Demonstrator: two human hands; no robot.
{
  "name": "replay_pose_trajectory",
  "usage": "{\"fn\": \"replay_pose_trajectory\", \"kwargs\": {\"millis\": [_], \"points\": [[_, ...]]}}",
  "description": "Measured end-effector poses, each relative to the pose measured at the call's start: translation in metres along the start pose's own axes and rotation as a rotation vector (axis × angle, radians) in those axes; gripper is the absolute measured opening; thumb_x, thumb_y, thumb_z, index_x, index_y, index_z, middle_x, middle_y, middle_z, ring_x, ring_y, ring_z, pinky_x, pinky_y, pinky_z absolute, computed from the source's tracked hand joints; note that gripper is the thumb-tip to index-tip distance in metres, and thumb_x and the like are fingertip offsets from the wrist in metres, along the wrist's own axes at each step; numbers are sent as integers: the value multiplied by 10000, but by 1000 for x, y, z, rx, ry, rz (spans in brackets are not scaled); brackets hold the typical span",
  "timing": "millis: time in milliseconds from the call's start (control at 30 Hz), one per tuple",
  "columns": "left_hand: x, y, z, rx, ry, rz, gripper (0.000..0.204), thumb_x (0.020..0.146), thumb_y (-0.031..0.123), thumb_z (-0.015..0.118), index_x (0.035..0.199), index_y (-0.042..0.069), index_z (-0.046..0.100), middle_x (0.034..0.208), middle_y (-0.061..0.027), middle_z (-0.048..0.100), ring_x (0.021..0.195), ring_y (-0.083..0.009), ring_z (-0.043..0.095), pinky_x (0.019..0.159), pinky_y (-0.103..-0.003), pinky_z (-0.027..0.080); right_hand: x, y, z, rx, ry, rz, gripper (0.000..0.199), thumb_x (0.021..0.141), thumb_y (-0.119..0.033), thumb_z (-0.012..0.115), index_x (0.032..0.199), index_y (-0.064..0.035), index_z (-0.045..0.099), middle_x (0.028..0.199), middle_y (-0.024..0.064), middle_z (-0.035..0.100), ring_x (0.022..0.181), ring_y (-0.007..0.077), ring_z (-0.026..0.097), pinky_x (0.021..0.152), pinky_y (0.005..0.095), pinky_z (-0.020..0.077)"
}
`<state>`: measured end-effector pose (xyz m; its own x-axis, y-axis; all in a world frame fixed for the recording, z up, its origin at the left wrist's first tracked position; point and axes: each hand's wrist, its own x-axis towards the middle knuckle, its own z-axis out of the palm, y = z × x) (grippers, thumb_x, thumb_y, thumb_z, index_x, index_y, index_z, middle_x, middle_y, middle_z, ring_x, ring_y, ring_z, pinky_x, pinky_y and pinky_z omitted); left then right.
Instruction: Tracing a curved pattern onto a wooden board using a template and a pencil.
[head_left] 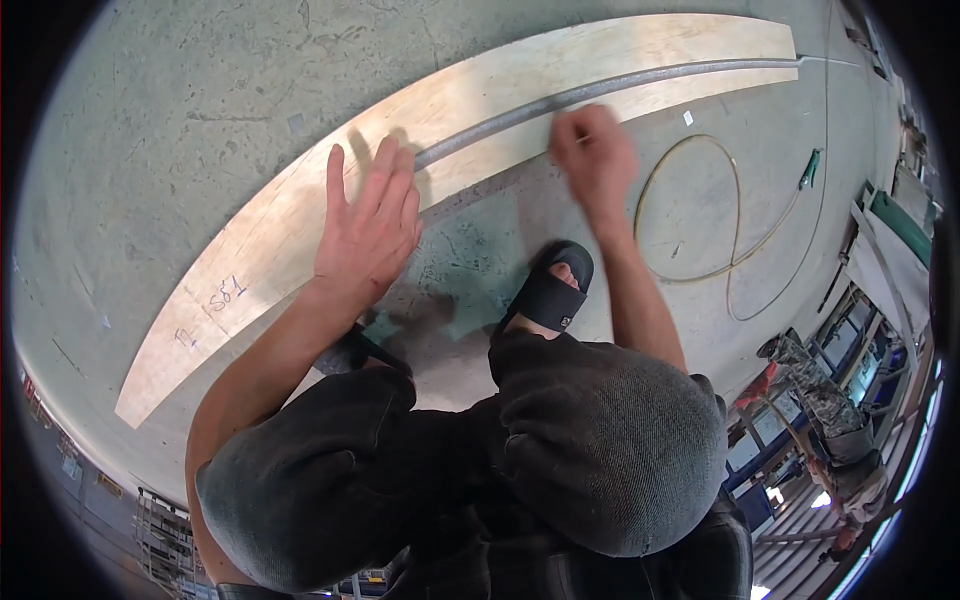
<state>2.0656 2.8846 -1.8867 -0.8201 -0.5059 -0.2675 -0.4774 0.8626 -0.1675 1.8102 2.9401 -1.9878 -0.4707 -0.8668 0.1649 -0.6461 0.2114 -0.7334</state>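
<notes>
Plank (300, 215) is pinned flat on floor (150, 100) by open L hand (367, 228); R hand (592, 152) is blurred on grey rod (560, 98) along plank, grip can't be told. Rod is best kept straight & plank pressed firm

a grey concrete floor (200, 90) carried a long pale plywood board (290, 210) under both hands; a looped yellowish hose (735, 215) lay right of them.

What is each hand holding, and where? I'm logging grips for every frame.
Left hand lies flat and open on the wooden board, gripping nothing. Right hand is blurred over the grey rod; its grip cannot be told.
</notes>
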Motion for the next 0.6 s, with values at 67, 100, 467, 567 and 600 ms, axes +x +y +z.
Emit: {"fn": "replay_pose_trajectory", "kwargs": {"millis": [67,100,467,567,600], "points": [[0,-1,0,53,50,-8,354,891,308,593,1115,43,665,1394,-98,512,1427,-277,338,1141,-645,246,20,22,-20,35,-17,329,133,899,-137,677,786,-79,638,709,47,595,630,140,597,574,295,463],[-1,-2,0,55,52,-9,354,891,308,593,1115,43,665,1394,-98,512,1427,-277,338,1141,-645,246,25,11,-26,-20,-10,334,111,881,-133,686,800,-74,637,728,48,601,635,129,597,571,286,465],[-10,0,1,-10,8,1,394,885,298,589,1162,22,637,1440,-135,460,1456,-301,280,1148,-660,211,14,4,-18,10,27,129,152,866,-134,704,780,-42,619,736,84,609,621,158,588,574,300,466],[-9,4,-3,25,-25,14,402,889,297,582,1170,15,635,1441,-136,460,1455,-303,281,1147,-661,211,6,10,-19,-161,119,63,96,830,-115,720,788,-95,636,750,65,593,622,200,608,554,335,473],[-9,5,-3,26,-24,15,402,889,297,582,1170,15,635,1441,-136,460,1455,-303,281,1147,-661,211,-3,9,-10,-192,148,-54,96,812,-107,726,786,-108,634,752,54,586,625,207,610,548,342,472]]}}
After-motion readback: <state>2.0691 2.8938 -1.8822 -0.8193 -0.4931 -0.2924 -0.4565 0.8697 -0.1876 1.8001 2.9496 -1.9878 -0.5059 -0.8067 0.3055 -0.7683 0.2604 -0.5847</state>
